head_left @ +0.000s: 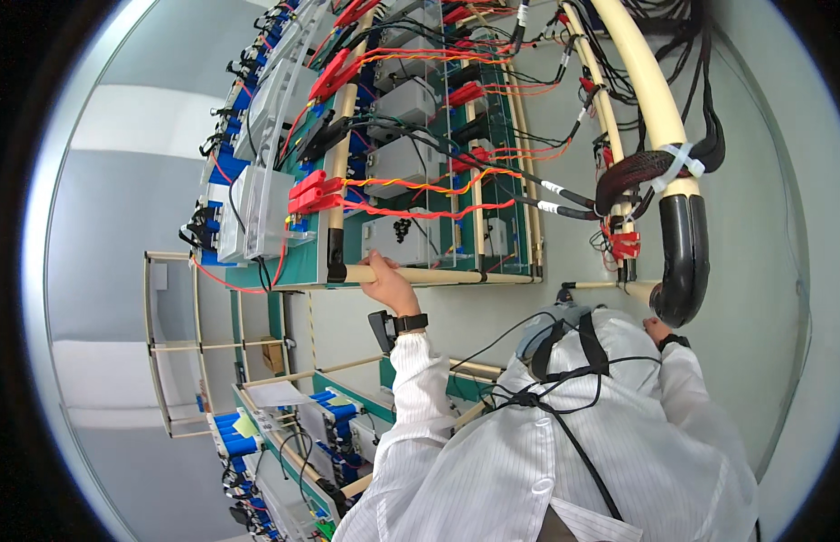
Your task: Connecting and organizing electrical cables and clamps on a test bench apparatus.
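Note:
My left hand (390, 285) is closed round the cream tube (438, 275) that runs along the near end of a wheeled-looking rack frame. Just above it sits a black corner joint (337, 256). Red clips (314, 194) with red and yellow twisted wires are fixed to the upright tube close by. A light grey box (393, 237) rests on the green shelf behind my fingers. Beside my body at the right, my right hand (656, 331) hangs low near a thick cream pipe with a black bent end (684, 262); its fingers are mostly hidden.
Blue battery cells (223, 154) with black leads line the rack's left side. Thick black cables (632, 176) are zip-tied to the pipe at the right. A second rack with blue cells (234, 435) stands at the lower left. A bare tube frame (174, 346) stands farther left.

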`<act>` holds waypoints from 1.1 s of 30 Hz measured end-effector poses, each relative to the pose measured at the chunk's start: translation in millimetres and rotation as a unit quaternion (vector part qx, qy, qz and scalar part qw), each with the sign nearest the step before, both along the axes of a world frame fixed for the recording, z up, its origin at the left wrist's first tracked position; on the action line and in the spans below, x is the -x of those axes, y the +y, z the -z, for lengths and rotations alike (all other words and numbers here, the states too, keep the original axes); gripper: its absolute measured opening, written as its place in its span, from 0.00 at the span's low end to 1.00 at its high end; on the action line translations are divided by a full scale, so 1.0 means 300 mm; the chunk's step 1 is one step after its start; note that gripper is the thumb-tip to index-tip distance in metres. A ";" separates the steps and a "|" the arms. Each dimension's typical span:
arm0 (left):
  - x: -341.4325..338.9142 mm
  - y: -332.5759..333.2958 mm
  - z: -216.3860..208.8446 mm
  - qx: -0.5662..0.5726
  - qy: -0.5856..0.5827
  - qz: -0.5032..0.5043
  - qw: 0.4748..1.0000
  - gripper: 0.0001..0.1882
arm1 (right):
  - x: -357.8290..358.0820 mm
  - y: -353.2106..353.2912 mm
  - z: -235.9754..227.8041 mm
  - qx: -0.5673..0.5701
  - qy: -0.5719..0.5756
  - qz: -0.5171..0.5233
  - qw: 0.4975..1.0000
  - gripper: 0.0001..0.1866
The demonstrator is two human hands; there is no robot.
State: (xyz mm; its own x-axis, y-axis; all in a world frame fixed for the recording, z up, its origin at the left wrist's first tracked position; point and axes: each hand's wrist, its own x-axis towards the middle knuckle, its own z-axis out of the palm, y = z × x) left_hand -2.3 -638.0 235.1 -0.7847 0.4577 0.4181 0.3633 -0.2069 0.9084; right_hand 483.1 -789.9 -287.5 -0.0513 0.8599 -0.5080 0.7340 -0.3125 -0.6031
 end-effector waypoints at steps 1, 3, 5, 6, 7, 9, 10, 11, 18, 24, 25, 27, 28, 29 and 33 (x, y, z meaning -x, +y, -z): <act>0.007 -0.020 0.023 0.000 -0.002 -0.006 1.000 0.09 | 0.034 -0.005 -0.016 0.022 0.047 0.037 0.998 0.15; 0.040 -0.073 0.035 0.012 0.006 -0.030 0.999 0.09 | 0.077 -0.007 -0.053 0.063 0.062 0.070 0.994 0.16; 0.050 -0.085 0.039 0.015 0.009 -0.038 0.999 0.09 | 0.091 -0.026 -0.060 0.035 0.072 0.073 0.994 0.16; 0.043 -0.075 0.043 0.013 0.007 -0.038 0.999 0.09 | 0.089 -0.029 -0.059 0.019 0.075 0.078 0.994 0.17; 0.059 -0.106 0.046 0.014 0.008 -0.051 0.999 0.09 | 0.111 -0.030 -0.096 0.036 0.068 0.067 0.995 0.17; 0.102 -0.178 0.044 0.022 0.017 -0.074 0.997 0.10 | 0.143 -0.026 -0.174 0.067 0.050 0.040 0.996 0.17; 0.083 -0.131 0.038 0.019 0.013 -0.060 0.998 0.10 | 0.109 -0.030 -0.108 0.067 0.055 0.051 0.995 0.16; 0.035 -0.035 0.037 0.009 0.008 -0.024 1.000 0.09 | 0.038 -0.037 -0.005 0.064 0.054 0.077 0.994 0.16; 0.084 -0.131 0.057 -0.003 0.016 -0.067 0.998 0.10 | 0.039 0.007 -0.245 -0.014 0.055 -0.007 0.998 0.18; 0.085 -0.071 0.080 -0.017 -0.001 -0.033 0.999 0.08 | 0.005 0.065 -0.252 0.039 0.012 0.017 0.999 0.17; 0.078 -0.050 0.070 -0.024 -0.006 -0.026 0.999 0.08 | -0.004 0.069 -0.232 0.027 0.000 0.050 0.998 0.16; 0.108 -0.119 0.088 -0.030 -0.021 -0.033 0.999 0.08 | 0.048 0.085 -0.388 0.092 0.062 0.080 0.991 0.15; 0.104 -0.116 0.090 -0.030 -0.026 -0.026 0.999 0.07 | 0.048 0.106 -0.421 0.105 0.051 0.054 0.992 0.15; 0.103 -0.115 0.089 -0.030 -0.029 -0.019 0.999 0.07 | 0.064 0.109 -0.450 0.135 0.088 0.116 0.980 0.16; 0.067 -0.114 0.047 -0.004 -0.051 0.037 0.998 0.08 | 0.117 0.160 -0.513 0.120 0.083 0.063 0.987 0.10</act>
